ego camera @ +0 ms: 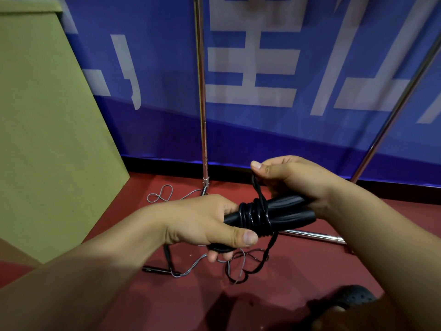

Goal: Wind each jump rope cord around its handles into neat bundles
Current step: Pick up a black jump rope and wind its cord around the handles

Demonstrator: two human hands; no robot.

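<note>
While my left hand (202,220) clenches one end of the two black, smooth plastic jump rope handles (284,211), my right hand (293,180) grasps the other end, pinching the thin black cord (256,185). Glossy coils bind their middle. Handles lie side by side, horizontal, left to right.

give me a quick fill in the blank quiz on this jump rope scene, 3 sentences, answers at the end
1. The left hand grips the pair of black handles, and the black cord is coiled around their ____.
2. The right hand pinches the cord ____ the handles.
3. A second rope with a grey cord lies unwound on the ____ floor.

Answers: middle; above; red
</note>
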